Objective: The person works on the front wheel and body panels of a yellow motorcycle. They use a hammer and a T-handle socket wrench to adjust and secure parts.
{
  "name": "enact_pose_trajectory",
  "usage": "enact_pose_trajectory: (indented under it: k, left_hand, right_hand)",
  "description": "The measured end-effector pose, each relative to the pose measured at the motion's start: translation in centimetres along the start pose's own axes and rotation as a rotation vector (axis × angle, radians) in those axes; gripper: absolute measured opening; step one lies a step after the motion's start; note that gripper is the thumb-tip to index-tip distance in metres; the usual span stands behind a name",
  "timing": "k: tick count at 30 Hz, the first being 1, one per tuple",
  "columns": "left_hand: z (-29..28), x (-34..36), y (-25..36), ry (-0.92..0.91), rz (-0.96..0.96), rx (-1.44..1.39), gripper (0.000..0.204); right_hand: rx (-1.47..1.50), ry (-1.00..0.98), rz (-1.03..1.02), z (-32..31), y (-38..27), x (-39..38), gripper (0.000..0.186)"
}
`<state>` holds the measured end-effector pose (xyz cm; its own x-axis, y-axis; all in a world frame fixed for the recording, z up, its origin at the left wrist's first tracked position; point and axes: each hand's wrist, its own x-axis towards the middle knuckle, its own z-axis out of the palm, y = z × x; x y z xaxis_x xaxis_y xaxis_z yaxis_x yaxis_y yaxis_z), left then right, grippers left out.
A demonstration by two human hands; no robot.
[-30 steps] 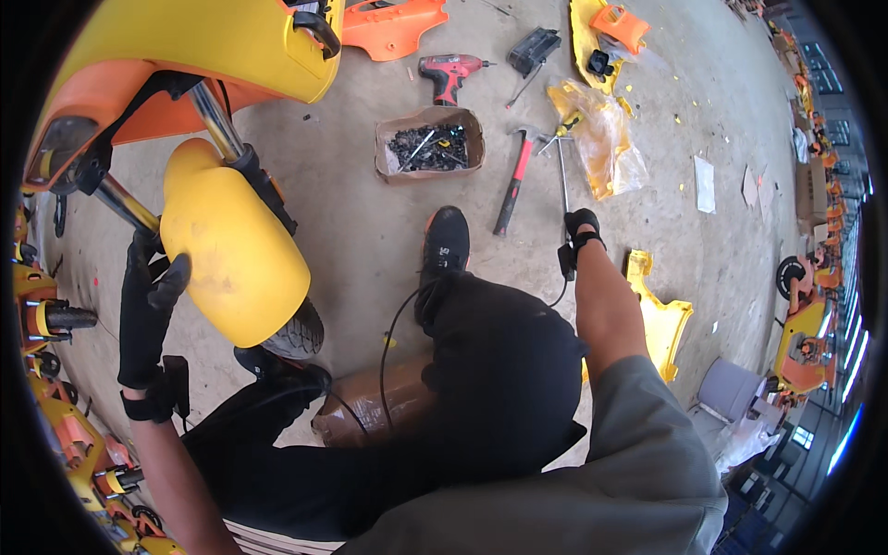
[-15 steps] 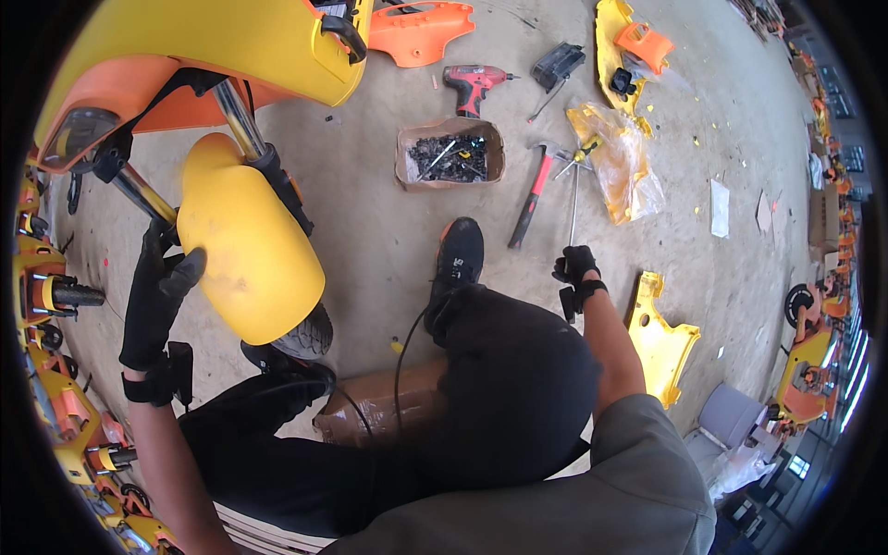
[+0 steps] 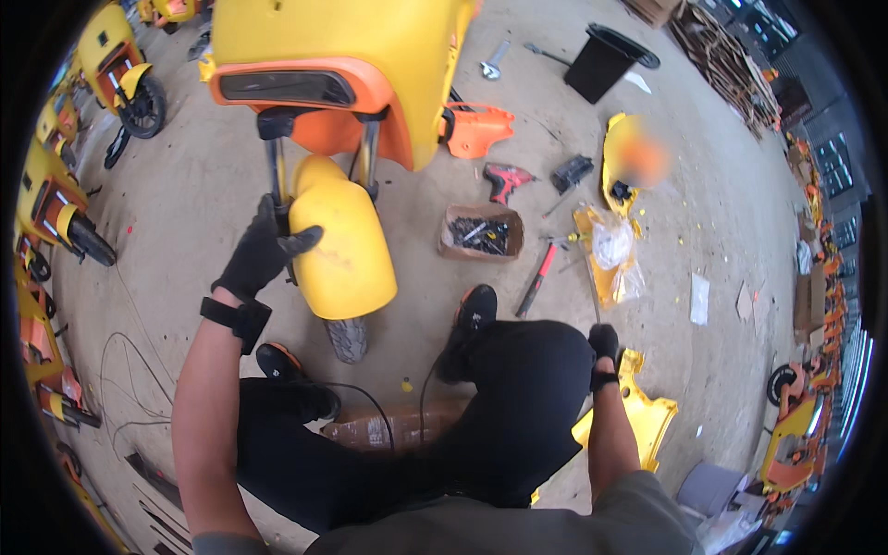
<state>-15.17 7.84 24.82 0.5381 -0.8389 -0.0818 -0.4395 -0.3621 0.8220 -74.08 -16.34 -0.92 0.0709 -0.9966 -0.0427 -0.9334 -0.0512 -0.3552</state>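
Note:
A yellow front fender (image 3: 344, 250) covers the top of a black tyre (image 3: 347, 339) beneath a yellow and orange scooter (image 3: 342, 37). My gloved left hand (image 3: 259, 248) grips the fender's left edge. Its thumb lies across the yellow surface, while the other fingers are partly hidden by the fork. Beside my right knee, my gloved right hand (image 3: 604, 342) is closed on a long thin metal rod (image 3: 595, 301), which points away from me towards a plastic bag (image 3: 612, 245). The rod's far end is hard to make out.
A cardboard box of small dark fasteners (image 3: 447, 242), a red drill (image 3: 506, 181) and a hammer (image 3: 536, 282) lie ahead. Yellow panels (image 3: 652, 416) rest at right. Behind them stands a black bin (image 3: 599, 65). More scooters (image 3: 60, 208) line the left side.
The view has tilted up, showing more of the scooter and far floor. My left hand stays at the fender. My right hand is now close beside my right knee, still at the rod.

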Motion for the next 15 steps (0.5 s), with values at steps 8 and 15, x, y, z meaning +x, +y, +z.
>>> enact_pose_trajectory:
  k: [8,15]
  left_hand:
    - [0.8,0.6,-1.9,0.059,-0.096,0.049,0.094]
    - [0.8,-0.2,-1.3,0.102,-0.127,0.078,0.105]
  right_hand:
    - [-0.445,-0.318,-0.274,-12.2,-6.7,-4.1,0.024]
    - [0.056,-0.056,-0.435,-13.9,-14.4,-4.3,0.011]
